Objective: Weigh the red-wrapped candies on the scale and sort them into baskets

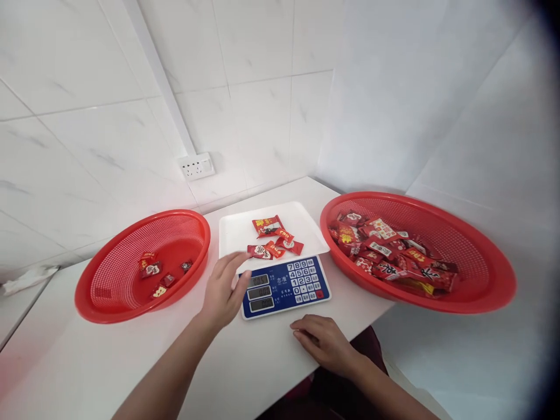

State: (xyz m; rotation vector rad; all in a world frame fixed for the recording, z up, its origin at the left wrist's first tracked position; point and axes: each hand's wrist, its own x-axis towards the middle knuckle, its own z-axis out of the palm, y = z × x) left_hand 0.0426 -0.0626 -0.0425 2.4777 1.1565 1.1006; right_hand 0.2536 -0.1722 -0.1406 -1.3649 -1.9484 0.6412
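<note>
My left hand (pixel 226 290) hovers at the left front of the scale's white tray (pixel 234 224), open, thumb and fingers apart. Its fingertips are close to a dark red wrapped candy (pixel 259 252); whether they touch it I cannot tell. Several red candy packets lie on the tray, the largest (pixel 268 226) toward the back. In front of the tray is the scale's blue panel (pixel 284 289) with keys and three small displays. My right hand (pixel 324 341) rests at the table's front edge below the keypad, fingers loosely curled together, with nothing visible in them.
At the left stands a red perforated basket (pixel 109 274) with several small packets in it. A fuller red basket (pixel 490 286), heaped with red snack packets, reaches past the table's right edge. A wall socket (pixel 196 167) is behind; a white cloth-like item (pixel 28 279) lies far left.
</note>
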